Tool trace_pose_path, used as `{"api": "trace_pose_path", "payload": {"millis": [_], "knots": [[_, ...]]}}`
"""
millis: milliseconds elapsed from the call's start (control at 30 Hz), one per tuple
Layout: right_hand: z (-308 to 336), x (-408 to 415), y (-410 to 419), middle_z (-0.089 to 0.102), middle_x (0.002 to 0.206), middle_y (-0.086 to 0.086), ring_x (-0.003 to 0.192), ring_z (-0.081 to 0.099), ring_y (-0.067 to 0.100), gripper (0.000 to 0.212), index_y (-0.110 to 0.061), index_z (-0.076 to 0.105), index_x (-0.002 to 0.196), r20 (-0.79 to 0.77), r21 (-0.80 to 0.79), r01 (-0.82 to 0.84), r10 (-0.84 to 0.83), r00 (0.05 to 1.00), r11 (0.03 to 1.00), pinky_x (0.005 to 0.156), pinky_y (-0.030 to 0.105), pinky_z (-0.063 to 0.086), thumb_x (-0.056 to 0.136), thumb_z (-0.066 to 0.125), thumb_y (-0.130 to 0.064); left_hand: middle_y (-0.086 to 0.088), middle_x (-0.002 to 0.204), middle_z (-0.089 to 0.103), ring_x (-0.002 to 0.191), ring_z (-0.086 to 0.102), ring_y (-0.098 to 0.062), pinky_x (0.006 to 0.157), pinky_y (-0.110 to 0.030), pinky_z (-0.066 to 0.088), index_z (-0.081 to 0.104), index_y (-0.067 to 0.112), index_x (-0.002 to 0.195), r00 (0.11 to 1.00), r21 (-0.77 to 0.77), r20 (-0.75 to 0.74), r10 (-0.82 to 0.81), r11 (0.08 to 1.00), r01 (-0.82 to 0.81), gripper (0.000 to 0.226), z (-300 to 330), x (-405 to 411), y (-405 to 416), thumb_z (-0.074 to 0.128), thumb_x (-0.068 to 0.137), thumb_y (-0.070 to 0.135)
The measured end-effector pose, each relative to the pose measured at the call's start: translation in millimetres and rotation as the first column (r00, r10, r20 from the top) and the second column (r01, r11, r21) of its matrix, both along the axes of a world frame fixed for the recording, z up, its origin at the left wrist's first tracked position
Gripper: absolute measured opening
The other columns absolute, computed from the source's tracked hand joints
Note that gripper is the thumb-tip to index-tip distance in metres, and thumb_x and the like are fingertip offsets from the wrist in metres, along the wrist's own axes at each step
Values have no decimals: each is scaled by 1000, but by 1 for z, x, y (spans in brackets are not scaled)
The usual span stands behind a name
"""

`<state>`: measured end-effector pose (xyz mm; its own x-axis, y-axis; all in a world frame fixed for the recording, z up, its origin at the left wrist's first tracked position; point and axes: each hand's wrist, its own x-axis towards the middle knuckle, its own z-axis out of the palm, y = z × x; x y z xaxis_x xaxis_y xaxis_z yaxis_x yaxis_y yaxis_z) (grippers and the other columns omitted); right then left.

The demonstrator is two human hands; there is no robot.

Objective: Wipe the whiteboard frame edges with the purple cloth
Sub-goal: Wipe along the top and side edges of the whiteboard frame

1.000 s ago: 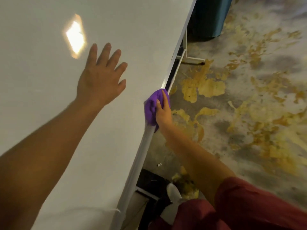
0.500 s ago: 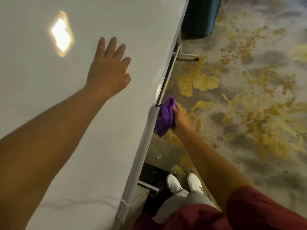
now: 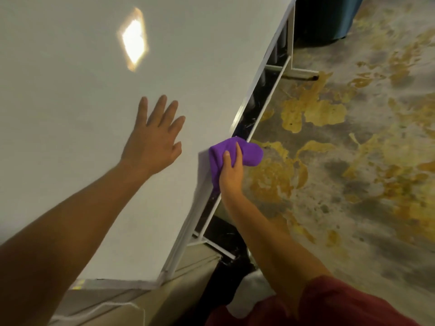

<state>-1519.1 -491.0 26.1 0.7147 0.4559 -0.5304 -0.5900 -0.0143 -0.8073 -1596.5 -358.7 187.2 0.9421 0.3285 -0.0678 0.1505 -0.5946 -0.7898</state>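
The whiteboard [image 3: 70,114] fills the left of the view, its pale metal frame edge [image 3: 186,234] running diagonally from top right to bottom centre. My left hand [image 3: 154,140] lies flat on the board surface, fingers spread, holding nothing. My right hand [image 3: 231,170] grips the bunched purple cloth [image 3: 233,151] and presses it against the frame edge about halfway along. The cloth wraps over the edge and hides that stretch of frame.
Under the board runs a white stand rail [image 3: 266,111] with a foot [image 3: 303,72] reaching onto the stained grey-and-yellow floor [image 3: 353,161]. A dark teal bin [image 3: 327,17] stands at the top right. A wall corner and white cable [image 3: 106,307] sit below the board.
The right hand and cloth slid down the frame edge, then shifted back onto it with the cloth bunched over the edge. The view moved lower, showing the board's bottom corner. The left hand stayed flat.
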Motion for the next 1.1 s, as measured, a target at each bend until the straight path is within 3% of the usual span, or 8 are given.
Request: {"api": "trace_pose_path", "payload": {"millis": [100, 267, 367, 500, 700, 933, 1033, 1100], "knots": [[-1, -31, -15, 29, 156, 3, 133, 43, 30, 55, -47, 16, 152, 1, 3, -91, 91, 996, 996, 107, 51, 42, 102, 42, -48, -18, 175, 16, 163, 8, -43, 127, -70, 7, 30, 19, 164, 996, -65, 76, 46, 997, -41, 73, -4, 7, -6, 34, 103, 58], [-1, -80, -35, 38, 146, -3, 121, 49, 20, 66, -56, 10, 148, -88, 34, -165, 168, 982, 986, 90, 34, 44, 99, 52, -45, -19, 175, 16, 162, 8, -44, 127, -70, 5, 35, 20, 163, 995, -76, 104, 14, 997, -6, 73, -9, 7, 0, 44, 101, 58], [-1, -107, -43, 40, 125, -19, 105, 50, 5, 73, -65, 6, 142, -110, 55, -205, 210, 972, 977, 81, 23, 47, 95, 58, -44, -19, 175, 13, 162, 7, -44, 127, -70, 5, 31, 21, 164, 997, -57, 82, 2, 998, 3, 77, -9, 3, 4, 45, 99, 60], [-1, -140, -50, 41, 128, -14, 113, 50, 14, 77, -54, 4, 148, -111, 25, -235, 236, 965, 972, 94, 37, 51, 95, 59, -43, -17, 176, 9, 163, 4, -43, 128, -69, 7, 27, 23, 166, 1000, -38, 23, -20, 999, 21, 80, -5, -4, 9, 39, 99, 65], [0, -200, -67, 46, 122, -12, 107, 56, 15, 75, -42, 4, 153, -101, -69, -278, 271, 957, 958, 83, 29, 52, 98, 55, -43, -12, 175, 20, 163, 11, -41, 130, -66, 10, 40, 26, 161, 998, -80, 2, -58, 995, 58, 67, -2, -40, 0, 37, 104, 60], [10, -261, -85, 45, 131, -7, 114, 56, 22, 82, -47, -5, 152, -113, -150, -376, 362, 925, 914, 95, 46, 51, 97, 56, -40, -14, 174, 25, 163, 11, -41, 132, -63, 7, 45, 22, 158, 998, -149, 19, -65, 987, 67, 59, 5, -90, -15, 39, 106, 49], [8, -267, -97, 47, 121, -11, 99, 53, 12, 81, -38, 2, 154, -127, -154, -443, 427, 896, 883, 86, 35, 49, 96, 59, -37, -13, 174, 25, 164, 9, -40, 132, -60, 7, 44, 21, 159, 998, -206, 38, -46, 977, 52, 57, 12, -89, -22, 36, 107, 46], [13, -251, -108, 50, 130, -7, 101, 52, 10, 75, -36, 15, 154, -89, -172, -458, 449, 889, 872, 88, 32, 48, 95, 62, -35, -13, 174, 23, 164, 7, -39, 133, -58, 7, 43, 21, 159, 998, -229, 56, -39, 972, 51, 57, 16, -88, -26, 36, 108, 45]]}}
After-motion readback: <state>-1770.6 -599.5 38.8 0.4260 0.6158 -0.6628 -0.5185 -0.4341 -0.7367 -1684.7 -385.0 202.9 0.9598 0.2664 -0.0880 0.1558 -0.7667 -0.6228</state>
